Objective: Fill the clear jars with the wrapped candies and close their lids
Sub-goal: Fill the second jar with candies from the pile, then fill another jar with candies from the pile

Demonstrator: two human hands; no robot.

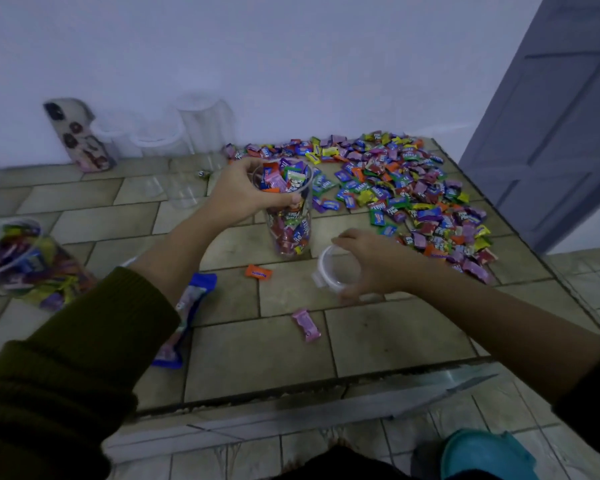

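Note:
A tall clear jar (291, 230) stands upright mid-table, packed to the brim with wrapped candies. My left hand (238, 197) grips it round the open rim. Just right of its base, my right hand (368, 263) holds a round clear lid (336, 268) by its edge, low over the table. A wide heap of loose wrapped candies (413, 192) spreads behind and to the right of the jar. Single candies lie in front: an orange one (258, 272) and a pink one (306, 324).
A filled jar (32, 261) lies at the far left. Empty clear jars (201, 123) and lids stand against the back wall beside a printed bag (78, 136). A blue wrapper bag (187, 313) lies under my left forearm. The table's edge runs along the front and right.

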